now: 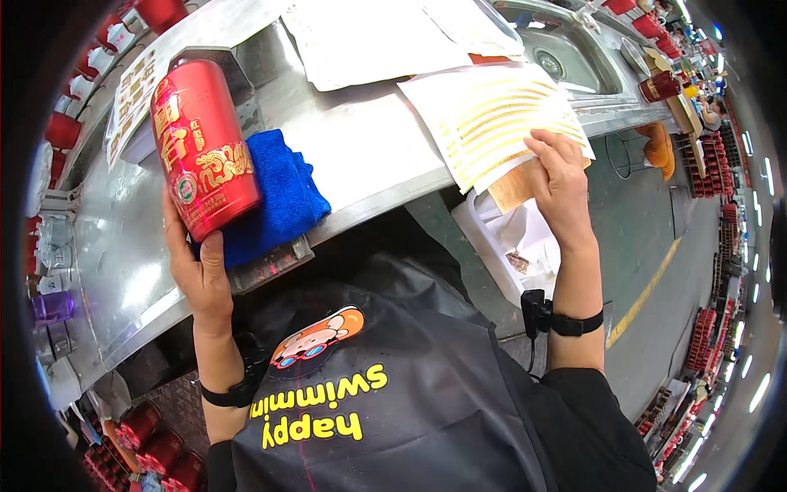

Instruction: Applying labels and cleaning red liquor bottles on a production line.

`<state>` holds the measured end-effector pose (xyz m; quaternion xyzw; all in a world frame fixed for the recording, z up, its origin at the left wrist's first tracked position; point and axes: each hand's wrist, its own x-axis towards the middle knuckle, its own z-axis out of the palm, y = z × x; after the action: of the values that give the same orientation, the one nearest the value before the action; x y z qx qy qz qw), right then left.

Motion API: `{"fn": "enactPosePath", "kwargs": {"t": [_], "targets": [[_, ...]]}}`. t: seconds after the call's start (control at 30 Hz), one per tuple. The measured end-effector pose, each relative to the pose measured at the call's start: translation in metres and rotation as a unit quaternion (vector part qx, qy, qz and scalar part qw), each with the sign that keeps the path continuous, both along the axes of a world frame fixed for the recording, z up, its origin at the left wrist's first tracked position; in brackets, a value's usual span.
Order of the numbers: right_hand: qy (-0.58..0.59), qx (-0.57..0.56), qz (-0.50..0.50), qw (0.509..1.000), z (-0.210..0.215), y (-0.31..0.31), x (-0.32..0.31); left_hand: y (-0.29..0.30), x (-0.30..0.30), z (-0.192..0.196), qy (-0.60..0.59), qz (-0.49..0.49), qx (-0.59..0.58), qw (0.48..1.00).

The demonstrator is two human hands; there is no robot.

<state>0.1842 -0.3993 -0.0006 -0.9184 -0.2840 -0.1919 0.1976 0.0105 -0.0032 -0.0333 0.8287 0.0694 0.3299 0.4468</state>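
My left hand (201,266) is at about eight o'clock in the view. It is closed around the lower end of a red bottle (201,148) with gold ornaments, and my thumb lies flat on its side. The bottle is tilted, with its rounded top pointing toward eleven o'clock, and it rests partly on a folded blue cloth (283,193) which lies just at three o'clock of it. The cloth itself sits on a small dark block at the near edge of the steel worktable (361,143).

My right hand (561,184) is at about three o'clock. The fingers are half closed on the lower corner of a white sheet with gold strips (492,115) (the strips are thin and run in rows across it), with the thumb on top and the other fingers under the paper, so I cannot see them fully. A brownish backing piece shows below this sheet, touching my palm. The sheet lies over the table edge, well apart from the bottle.

Toward twelve o'clock, more white papers (369,41) lie on the table, and at one o'clock there is a steel sink (574,61). On both wrists I wear a black band. At seven o'clock, low beside me, several red bottles stand on the floor (160,451).
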Motion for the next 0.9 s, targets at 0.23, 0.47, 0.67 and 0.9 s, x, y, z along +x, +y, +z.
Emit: {"fn": "enactPosePath", "kwargs": {"t": [0.23, 0.47, 0.67, 0.9], "targets": [[0.028, -0.077, 0.027, 0.996, 0.001, -0.006, -0.008, 0.000, -0.001, 0.001, 0.019, 0.002, 0.012, 1.000], [0.029, -0.038, 0.014, 0.999, -0.002, -0.012, -0.011, -0.002, 0.000, 0.002, 0.017, 0.007, 0.008, 1.000], [0.047, -0.046, 0.058, 0.996, -0.001, -0.013, -0.013, 0.000, -0.001, -0.001, 0.014, 0.007, -0.005, 1.000], [0.041, -0.003, 0.089, 0.995, 0.006, -0.009, -0.014, -0.004, -0.001, 0.026, 0.045, 0.046, 0.125, 0.990]]}}
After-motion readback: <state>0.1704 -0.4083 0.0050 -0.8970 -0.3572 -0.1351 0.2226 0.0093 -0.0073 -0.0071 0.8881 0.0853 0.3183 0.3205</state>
